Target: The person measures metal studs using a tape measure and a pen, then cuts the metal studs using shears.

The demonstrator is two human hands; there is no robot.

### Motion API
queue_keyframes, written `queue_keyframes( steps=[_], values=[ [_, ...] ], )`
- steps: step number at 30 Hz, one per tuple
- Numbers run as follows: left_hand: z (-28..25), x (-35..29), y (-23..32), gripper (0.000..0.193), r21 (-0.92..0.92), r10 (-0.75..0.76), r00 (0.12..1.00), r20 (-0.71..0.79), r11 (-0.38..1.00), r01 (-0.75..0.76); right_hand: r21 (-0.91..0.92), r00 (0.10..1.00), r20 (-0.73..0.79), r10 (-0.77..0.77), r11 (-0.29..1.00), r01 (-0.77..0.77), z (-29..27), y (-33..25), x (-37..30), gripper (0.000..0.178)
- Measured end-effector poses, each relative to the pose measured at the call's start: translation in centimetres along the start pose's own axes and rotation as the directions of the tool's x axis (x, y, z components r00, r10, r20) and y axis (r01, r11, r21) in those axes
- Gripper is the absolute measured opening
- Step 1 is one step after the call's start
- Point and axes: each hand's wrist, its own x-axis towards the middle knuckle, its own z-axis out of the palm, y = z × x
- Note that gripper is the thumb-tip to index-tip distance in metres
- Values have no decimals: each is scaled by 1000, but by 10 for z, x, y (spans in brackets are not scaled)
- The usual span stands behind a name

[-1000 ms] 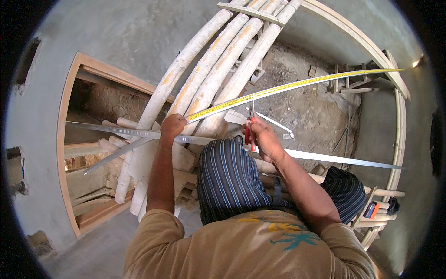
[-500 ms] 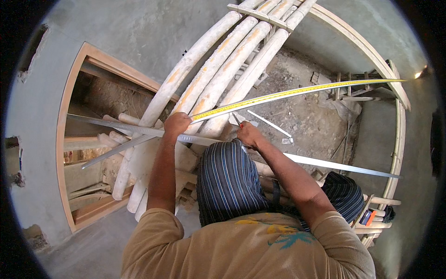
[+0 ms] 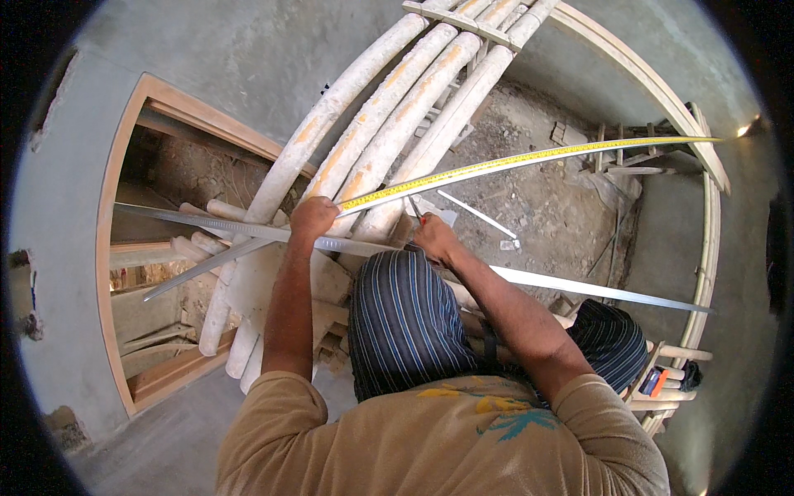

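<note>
The left hand (image 3: 314,217) is clamped on the near end of a yellow tape measure (image 3: 513,156) and the pale metal strip (image 3: 463,175) lying along it, its fingers closed around both. The right hand (image 3: 436,237) is wrapped around a pair of snips (image 3: 414,207), mostly hidden in the fist — only a dark tip and a bit of red show. That tip points at the lower edge of the strip, a little to the right of the left hand; whether it touches the metal cannot be told.

From the left hand, tape and strip run together up to the far right, over the whitish poles (image 3: 335,107) and past a curved wooden board (image 3: 653,78). A second metal strip (image 3: 579,289) crosses lower down, passing beneath the left forearm and beside the knee, which is covered by dark striped cloth (image 3: 405,318). Another metal length (image 3: 194,273) slants off to the lower left.

Farther out, a wooden slat (image 3: 461,25) lies across the poles near the top. Below, a thin white strip (image 3: 478,213) rests on the rubble-strewn ground (image 3: 529,198). A wooden frame (image 3: 106,248) edges an opening in the grey wall (image 3: 74,190) at left — and an orange-and-blue object (image 3: 656,382) sits at the lower right.
</note>
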Motion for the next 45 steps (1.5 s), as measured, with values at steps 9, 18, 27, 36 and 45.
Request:
queue_keyframes(
  steps=[9, 18, 27, 36, 45],
  values=[
    [0, -12, -10, 36, -14, -51, 998, -29, 999, 51, 162, 991, 24, 130, 978, -132, -27, -71, -30, 47],
    [-2, -16, -5, 36, -2, -57, 997, -60, 998, 57, -18, 994, -12, -110, 994, 110, 31, -19, 24, 35],
    [6, -16, -8, 39, -62, -34, 998, -57, 998, 31, -37, 989, 144, -37, 998, 43, -43, -87, -26, 37],
    [7, -12, -8, 39, -25, -37, 998, -50, 999, 36, 205, 986, -31, 161, 967, -152, -18, -55, -30, 45],
    [22, 49, -72, 24, 531, 554, 795, 245, 609, -588, 376, 988, 92, 121, 915, -147, -108, -53, -70, 16]
  ],
)
